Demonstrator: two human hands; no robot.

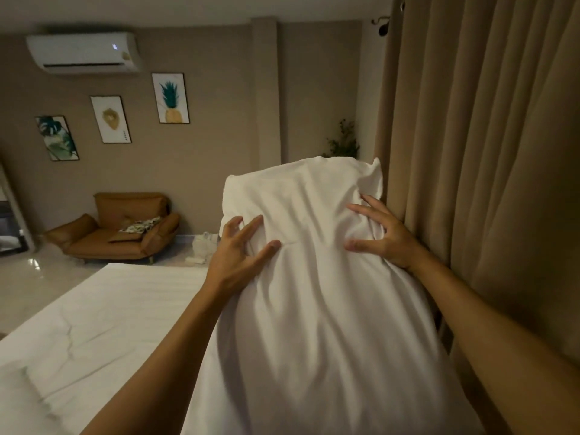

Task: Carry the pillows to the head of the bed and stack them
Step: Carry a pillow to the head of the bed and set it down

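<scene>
A large white pillow (317, 277) fills the middle of the head view, its long side running away from me beside the curtain. Both my hands lie on its upper face. My left hand (238, 255) is near the pillow's left edge, fingers curled and digging into the fabric. Towards the far right corner, my right hand (381, 233) lies flat with its fingers spread. I cannot tell what is under the pillow. The white bed (103, 324) stretches out to the left.
A beige curtain (489, 152) hangs close on the right. Across the room stand a brown sofa chair (119, 233), a plant (343, 142) in the corner and some white cloth on the floor (204, 246). Pictures and an air conditioner are on the far wall.
</scene>
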